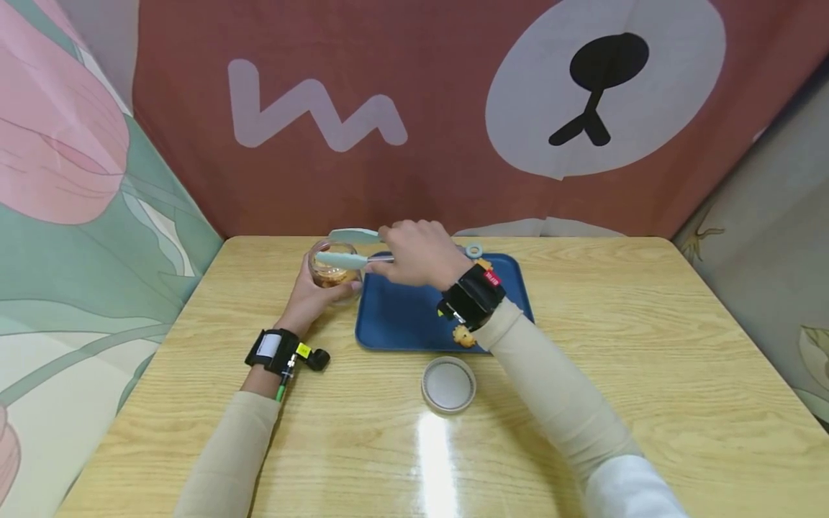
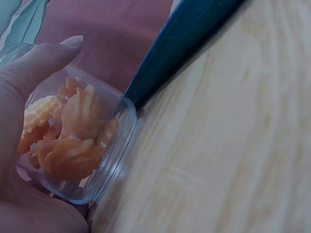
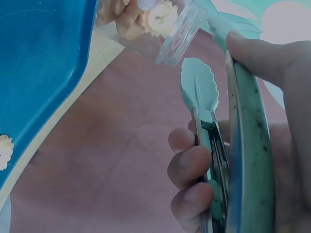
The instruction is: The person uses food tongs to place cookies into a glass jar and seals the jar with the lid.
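Note:
On the left, my left hand (image 1: 311,296) grips a clear plastic jar (image 1: 335,279), thumb and fingers around its side. Several golden-brown cookies (image 2: 70,158) lie inside it, one of them a paler ring-shaped cookie (image 3: 161,18) in the right wrist view. My right hand (image 1: 421,252) holds mint-green tongs (image 1: 343,260) with fingers curled around the handles. The tongs' tips stand apart at the jar's open mouth, and no cookie shows between them. Beside the jar lies a blue tray (image 1: 401,316), partly covered by my right arm.
Near the tray's right side lie a cookie (image 1: 463,336) at the front and another cookie (image 1: 484,264) at the back. A round lid (image 1: 449,385) rests on the wooden table (image 1: 350,446) in front of the tray. A brown printed curtain (image 1: 440,180) hangs behind.

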Demonstrator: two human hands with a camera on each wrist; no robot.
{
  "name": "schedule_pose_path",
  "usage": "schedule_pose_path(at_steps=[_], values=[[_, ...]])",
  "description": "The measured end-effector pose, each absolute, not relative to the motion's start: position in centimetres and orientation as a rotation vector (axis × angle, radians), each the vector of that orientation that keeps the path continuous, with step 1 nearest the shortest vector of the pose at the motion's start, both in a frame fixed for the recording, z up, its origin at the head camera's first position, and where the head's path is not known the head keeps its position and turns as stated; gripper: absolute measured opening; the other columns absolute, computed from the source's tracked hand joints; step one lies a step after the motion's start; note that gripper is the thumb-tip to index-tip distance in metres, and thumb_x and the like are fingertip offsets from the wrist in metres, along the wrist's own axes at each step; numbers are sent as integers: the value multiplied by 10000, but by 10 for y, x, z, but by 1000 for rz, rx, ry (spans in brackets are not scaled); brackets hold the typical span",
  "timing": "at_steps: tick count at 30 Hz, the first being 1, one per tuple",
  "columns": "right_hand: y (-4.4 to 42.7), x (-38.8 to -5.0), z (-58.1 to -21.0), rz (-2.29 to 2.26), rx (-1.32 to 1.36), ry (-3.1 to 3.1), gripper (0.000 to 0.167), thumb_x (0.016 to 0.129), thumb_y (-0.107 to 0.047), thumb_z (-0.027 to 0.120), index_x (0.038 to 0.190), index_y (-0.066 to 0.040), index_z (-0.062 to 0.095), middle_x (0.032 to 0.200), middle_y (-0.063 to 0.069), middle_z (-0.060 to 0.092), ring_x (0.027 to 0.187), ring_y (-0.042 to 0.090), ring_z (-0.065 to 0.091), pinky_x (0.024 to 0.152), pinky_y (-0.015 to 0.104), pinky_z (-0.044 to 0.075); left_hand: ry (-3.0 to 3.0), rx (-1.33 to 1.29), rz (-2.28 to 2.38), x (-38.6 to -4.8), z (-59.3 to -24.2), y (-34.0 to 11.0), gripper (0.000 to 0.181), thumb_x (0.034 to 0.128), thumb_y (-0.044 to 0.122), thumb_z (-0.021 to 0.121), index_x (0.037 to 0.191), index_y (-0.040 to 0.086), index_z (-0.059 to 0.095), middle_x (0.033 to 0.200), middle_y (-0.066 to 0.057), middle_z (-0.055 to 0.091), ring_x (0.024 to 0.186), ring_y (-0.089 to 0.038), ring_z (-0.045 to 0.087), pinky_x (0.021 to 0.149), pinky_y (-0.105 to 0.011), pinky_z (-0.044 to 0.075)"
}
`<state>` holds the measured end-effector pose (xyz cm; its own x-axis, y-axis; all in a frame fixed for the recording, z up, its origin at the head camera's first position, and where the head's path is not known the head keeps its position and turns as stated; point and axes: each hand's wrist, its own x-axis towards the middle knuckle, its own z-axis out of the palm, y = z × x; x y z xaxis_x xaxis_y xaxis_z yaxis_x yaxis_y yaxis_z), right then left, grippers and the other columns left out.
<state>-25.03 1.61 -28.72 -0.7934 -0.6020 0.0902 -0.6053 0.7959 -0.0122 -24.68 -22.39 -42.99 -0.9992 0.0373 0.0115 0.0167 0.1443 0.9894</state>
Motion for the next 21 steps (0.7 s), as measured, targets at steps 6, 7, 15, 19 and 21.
schedule_pose_path(at_steps=[6, 7, 15, 19, 21], values=[[24, -246, -288, 122, 967, -2867, 592, 968, -664, 624, 1217, -131, 681, 863, -7, 629, 683, 164, 601, 534, 312, 465, 2370, 75, 2051, -246, -429, -224, 1015, 862, 221, 886, 1626, 336, 228, 1601, -25, 393, 1483, -195, 391, 1262, -435, 314], [27, -244, -288, 128, 962, -2864, 599, 967, -665, 624, 1229, -129, 677, 866, -5, 629, 678, 165, 600, 531, 313, 464, 2375, 76, 2049, -246, -429, -224, 1011, 863, 220, 886, 1624, 335, 231, 1604, -26, 393, 1486, -194, 389, 1263, -434, 313], [64, -230, -288, 126, 977, -2780, 630, 967, -639, 650, 1264, -84, 673, 807, 18, 606, 626, 165, 570, 508, 299, 419, 2385, 34, 2032, -250, -432, -225, 1053, 836, 224, 909, 1630, 339, 225, 1650, -91, 367, 1508, -233, 376, 1269, -458, 291], [86, -221, -288, 115, 973, -2731, 628, 969, -617, 661, 1259, -60, 680, 753, 25, 582, 610, 158, 558, 502, 296, 410, 2374, 15, 2031, -250, -433, -226, 1058, 828, 226, 915, 1627, 344, 232, 1643, -113, 372, 1506, -248, 388, 1265, -461, 310], [97, -217, -289, 111, 954, -2731, 644, 969, -620, 660, 1289, -62, 674, 762, 29, 593, 611, 151, 562, 496, 295, 410, 2375, 10, 2025, -250, -433, -226, 1055, 827, 239, 916, 1624, 348, 234, 1627, -115, 383, 1499, -253, 400, 1259, -460, 325]])
